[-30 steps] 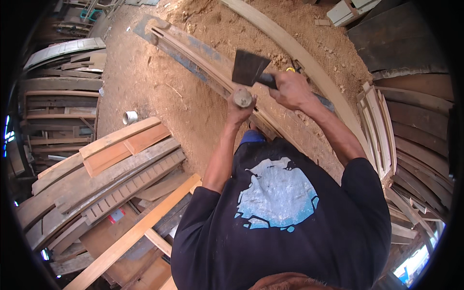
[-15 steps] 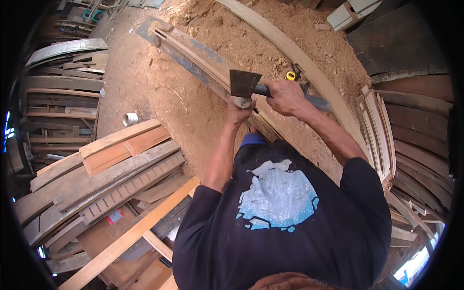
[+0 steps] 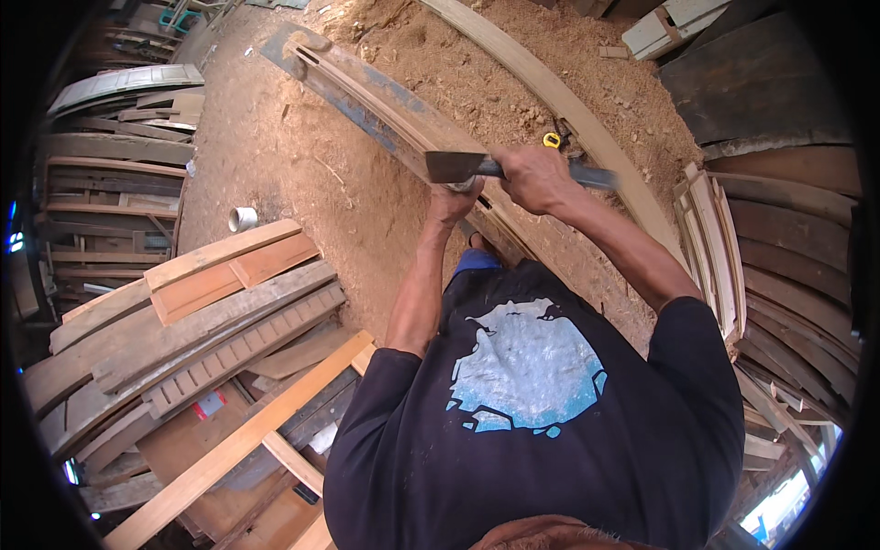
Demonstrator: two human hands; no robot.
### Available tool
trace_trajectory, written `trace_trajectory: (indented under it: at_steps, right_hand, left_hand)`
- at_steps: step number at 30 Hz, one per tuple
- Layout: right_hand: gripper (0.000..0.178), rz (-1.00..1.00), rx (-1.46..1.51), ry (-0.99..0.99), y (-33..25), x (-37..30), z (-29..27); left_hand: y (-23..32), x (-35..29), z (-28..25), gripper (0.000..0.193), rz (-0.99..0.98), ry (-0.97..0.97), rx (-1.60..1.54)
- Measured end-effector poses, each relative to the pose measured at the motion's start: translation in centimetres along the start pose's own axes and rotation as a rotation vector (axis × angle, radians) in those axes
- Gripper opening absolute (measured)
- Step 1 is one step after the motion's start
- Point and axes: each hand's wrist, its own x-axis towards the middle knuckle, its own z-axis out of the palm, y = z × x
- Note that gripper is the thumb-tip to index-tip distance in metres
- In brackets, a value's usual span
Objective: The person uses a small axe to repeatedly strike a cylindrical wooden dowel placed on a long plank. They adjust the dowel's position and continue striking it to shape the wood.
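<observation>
My right hand is wrapped round the dark handle of a hatchet, whose broad flat head points left. Right under the hatchet head, my left hand closes round an upright tool with a pale, rounded end; its lower part is hidden, so its kind does not show. Below both hands lies a long wooden workpiece with a narrow groove along it. It rests on a worn board with blue-grey paint, slanting from upper left toward my legs.
Sawdust and chips cover the ground. A yellow tape measure lies beside a long pale plank. A white cylinder lies left of me. Stacked boards stand near left, with more panels at right.
The hatchet head has swung down and left onto or close above the pale tool end, and its handle now lies nearly level. My left hand stays almost in place.
</observation>
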Motion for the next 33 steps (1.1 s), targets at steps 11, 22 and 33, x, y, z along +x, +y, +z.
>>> trace_trajectory:
  at_steps: [11,22,33]
  right_hand:
    - [0.023,-0.202,0.387,0.364,-1.7,0.1,-1.0]
    - [0.034,0.229,0.723,0.025,-2.1,-3.6,-2.0]
    - [0.032,0.300,1.022,0.447,-0.2,-4.8,-7.5]
  left_hand:
    - [0.6,-0.2,0.7,0.009,0.059,-0.038,-0.124]
    - [-9.1,4.5,-1.4,0.029,-0.074,0.334,-0.447]
    - [5.0,6.1,0.8,0.025,-0.117,0.099,-0.120]
